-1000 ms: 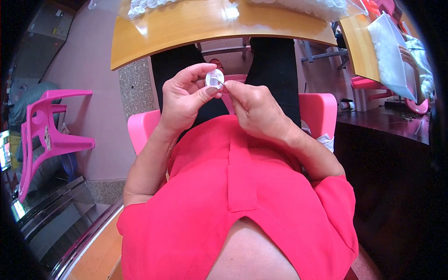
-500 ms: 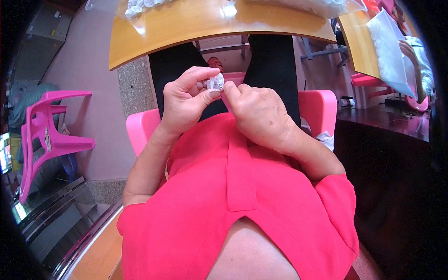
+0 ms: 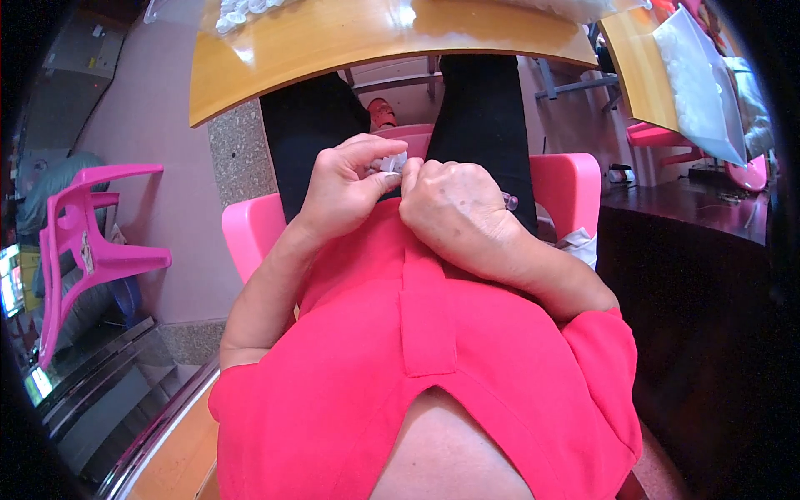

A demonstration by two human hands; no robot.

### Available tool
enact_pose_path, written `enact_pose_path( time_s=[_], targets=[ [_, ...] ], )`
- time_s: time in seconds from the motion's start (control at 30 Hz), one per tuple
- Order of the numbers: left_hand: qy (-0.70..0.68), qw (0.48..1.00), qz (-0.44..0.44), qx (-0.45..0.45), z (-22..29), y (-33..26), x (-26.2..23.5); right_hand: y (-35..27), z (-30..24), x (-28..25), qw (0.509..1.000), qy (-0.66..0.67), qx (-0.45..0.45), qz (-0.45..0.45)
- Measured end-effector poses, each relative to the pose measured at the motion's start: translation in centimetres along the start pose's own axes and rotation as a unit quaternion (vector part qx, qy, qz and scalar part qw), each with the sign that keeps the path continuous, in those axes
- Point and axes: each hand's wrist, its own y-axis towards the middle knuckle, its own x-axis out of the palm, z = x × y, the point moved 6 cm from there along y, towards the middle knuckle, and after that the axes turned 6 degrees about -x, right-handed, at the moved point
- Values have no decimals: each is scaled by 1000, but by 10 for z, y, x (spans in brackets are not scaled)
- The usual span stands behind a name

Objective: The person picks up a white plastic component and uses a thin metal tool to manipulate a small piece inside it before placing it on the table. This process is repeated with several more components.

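Observation:
Above my lap, my left hand (image 3: 350, 179) pinches a small white plastic part (image 3: 394, 162) between thumb and fingertips. Against it, at its right side, sits my right hand (image 3: 458, 196), closed in a fist. Out of the back of that fist sticks the clear, rounded handle end of a screwdriver (image 3: 510, 201). Its shaft and tip are hidden by the fingers, and I cannot tell whether the tip touches the white part.
Ahead is a wooden table (image 3: 375, 42) with a pile of white parts (image 3: 242, 14). A clear bin of white pieces (image 3: 692, 79) stands at the far right. Pink chair arms (image 3: 565, 187) flank me; a pink stool (image 3: 92, 242) lies at the left.
Both hands have dropped slightly and moved a little to the right. My right fist has turned, so the screwdriver's handle end now shows. The white part is more covered by fingers.

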Motion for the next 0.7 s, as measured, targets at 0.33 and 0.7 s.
enact_pose_path(
  time_s=[0.33, 0.7],
  targets=[
    [-153, 984, -84, -37, -7, 5, -4, -5, 9, -10, 1000, 16, 1, 7],
    [-291, 953, -85, 8, 10, 6, -20, -7, 26, -33, 988, 134, 32, 74]
  ],
)
